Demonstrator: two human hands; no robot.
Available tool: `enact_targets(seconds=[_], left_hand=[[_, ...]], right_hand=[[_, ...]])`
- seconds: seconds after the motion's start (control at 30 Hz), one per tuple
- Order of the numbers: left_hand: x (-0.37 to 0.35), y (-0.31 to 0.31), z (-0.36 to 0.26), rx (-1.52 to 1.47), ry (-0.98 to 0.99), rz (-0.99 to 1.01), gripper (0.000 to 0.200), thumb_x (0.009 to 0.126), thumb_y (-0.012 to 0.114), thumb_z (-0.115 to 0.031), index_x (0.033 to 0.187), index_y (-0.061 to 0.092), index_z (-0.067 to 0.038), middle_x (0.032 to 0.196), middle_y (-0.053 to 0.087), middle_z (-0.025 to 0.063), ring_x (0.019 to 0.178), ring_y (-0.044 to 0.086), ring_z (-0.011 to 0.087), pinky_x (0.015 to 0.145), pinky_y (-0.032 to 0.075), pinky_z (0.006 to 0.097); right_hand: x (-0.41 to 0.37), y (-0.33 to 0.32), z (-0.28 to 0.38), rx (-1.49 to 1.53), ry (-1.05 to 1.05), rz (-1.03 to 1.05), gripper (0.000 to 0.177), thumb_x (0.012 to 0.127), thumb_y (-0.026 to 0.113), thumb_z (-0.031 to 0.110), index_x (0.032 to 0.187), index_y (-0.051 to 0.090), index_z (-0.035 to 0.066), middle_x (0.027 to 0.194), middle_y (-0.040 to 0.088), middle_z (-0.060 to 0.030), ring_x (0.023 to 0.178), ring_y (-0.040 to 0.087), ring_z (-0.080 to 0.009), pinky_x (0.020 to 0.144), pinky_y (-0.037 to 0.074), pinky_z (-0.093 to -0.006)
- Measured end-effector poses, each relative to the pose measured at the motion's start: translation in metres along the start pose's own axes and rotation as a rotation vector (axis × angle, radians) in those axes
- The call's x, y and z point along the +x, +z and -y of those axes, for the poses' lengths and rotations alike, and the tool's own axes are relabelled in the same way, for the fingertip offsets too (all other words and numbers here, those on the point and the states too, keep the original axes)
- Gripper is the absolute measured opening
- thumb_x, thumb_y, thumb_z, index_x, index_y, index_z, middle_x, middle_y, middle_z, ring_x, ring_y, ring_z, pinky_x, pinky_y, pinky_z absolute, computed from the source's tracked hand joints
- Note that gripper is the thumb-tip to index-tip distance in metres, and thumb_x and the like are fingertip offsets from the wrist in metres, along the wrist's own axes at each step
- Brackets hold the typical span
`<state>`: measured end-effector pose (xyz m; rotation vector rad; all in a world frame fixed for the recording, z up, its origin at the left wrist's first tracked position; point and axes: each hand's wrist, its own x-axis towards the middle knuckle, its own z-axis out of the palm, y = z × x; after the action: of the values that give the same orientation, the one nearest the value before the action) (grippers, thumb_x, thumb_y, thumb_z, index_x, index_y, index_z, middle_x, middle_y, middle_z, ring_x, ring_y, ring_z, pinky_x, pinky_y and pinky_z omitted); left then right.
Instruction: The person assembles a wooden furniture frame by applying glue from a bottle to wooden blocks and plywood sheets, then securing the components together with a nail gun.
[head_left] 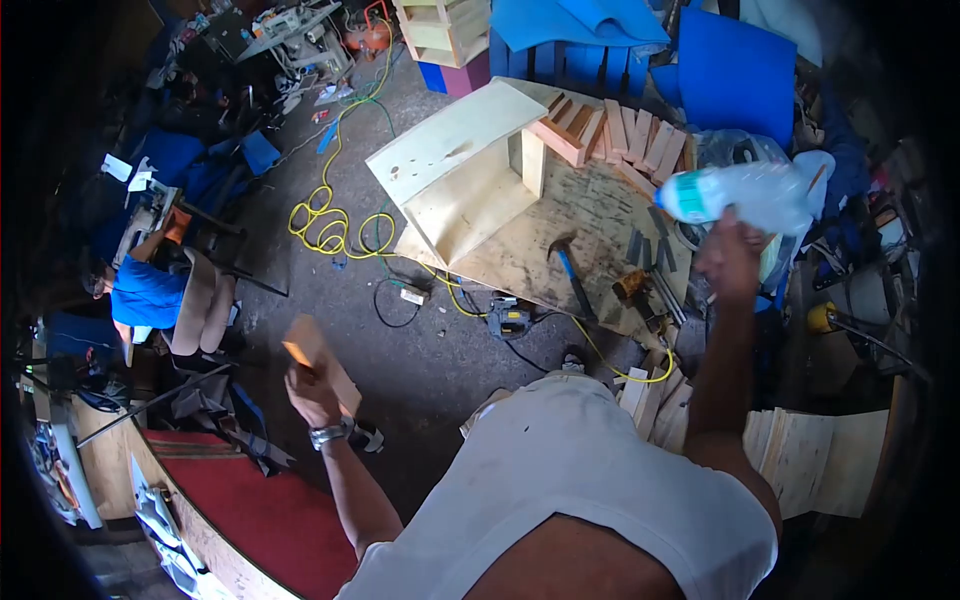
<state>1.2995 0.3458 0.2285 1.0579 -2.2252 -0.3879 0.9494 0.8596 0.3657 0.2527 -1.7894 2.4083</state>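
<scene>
In my left hand (313, 398), fingers closed, is a flat piece of wood (333, 370) with a bright orange patch near its upper end. A watch is on that wrist. My right hand (730, 255) reaches out to the right and grips a large clear plastic bottle (765, 192) with a green and white label and a blue cap, tilted on its side. Below and left of the bottle is a plywood worktable (590, 215). On it lie a hammer (570, 272) and an open wooden box (455, 150).
Stacked wood blocks (640, 135) line the table's far edge. A power tool (510, 318) sits by the near edge. Yellow hose (325, 230) coils on the floor. A person in a blue shirt (150, 290) sits at left. Boards (800, 450) lean at lower right.
</scene>
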Motion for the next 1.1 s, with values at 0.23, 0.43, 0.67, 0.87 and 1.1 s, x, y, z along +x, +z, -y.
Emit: enact_targets(seconds=[0.23,0.43,0.67,0.87,1.1], left_hand=[[0.065,-0.055,-0.087,-0.634,-0.045,-0.435,0.033,0.094,0.067,-0.026,0.114,0.062,0.0,0.102,0.067,0.0078,0.09,0.063,0.0199,0.079,0.053,0.035],[0.058,0.019,-0.061,-0.976,-0.273,-0.29,0.036,0.089,0.072,-0.016,0.12,0.057,-0.007,0.11,0.064,0.0088,0.094,0.065,0.0234,0.08,0.059,0.0426],[0.023,0.082,-0.119,-1.144,-0.677,-0.203,0.043,0.083,0.077,-0.024,0.117,0.056,-0.008,0.105,0.064,0.0078,0.091,0.067,0.0222,0.066,0.063,0.0408],[0.058,0.035,-0.17,-1.149,-0.353,-0.033,0.034,0.084,0.076,-0.023,0.109,0.06,-0.006,0.098,0.065,0.0077,0.088,0.067,0.0195,0.066,0.063,0.0392],[0.027,0.099,-0.193,-1.232,-0.558,0.244,0.025,0.096,0.06,-0.025,0.115,0.056,-0.009,0.106,0.066,0.0083,0.091,0.066,0.0224,0.072,0.059,0.0426]], right_hand=[[0.069,-0.02,0.146,0.031,-0.628,-0.292,0.023,0.097,0.059,0.021,0.115,0.053,0.008,0.08,0.051,-0.0033,0.064,0.045,-0.0137,0.054,0.043,-0.0301],[0.116,-0.047,0.039,0.012,-0.492,-0.382,0.037,0.096,0.061,0.019,0.128,0.049,0.006,0.103,0.054,-0.0092,0.089,0.05,-0.0201,0.07,0.047,-0.036],[0.094,-0.051,-0.178,-0.013,0.038,-0.214,0.053,0.094,0.064,0.02,0.14,0.044,0.002,0.125,0.057,-0.0146,0.115,0.055,-0.0256,0.084,0.053,-0.0416],[0.112,0.011,0.019,0.121,-0.258,-0.225,0.007,0.091,0.066,0.005,0.087,0.064,0.0,0.082,0.064,-0.0037,0.067,0.061,-0.0159,0.062,0.054,-0.0274],[0.055,0.037,-0.144,0.079,0.136,0.141,0.058,0.086,0.073,0.013,0.137,0.047,0.003,0.128,0.057,-0.0094,0.108,0.061,-0.0231,0.075,0.059,-0.0405]])
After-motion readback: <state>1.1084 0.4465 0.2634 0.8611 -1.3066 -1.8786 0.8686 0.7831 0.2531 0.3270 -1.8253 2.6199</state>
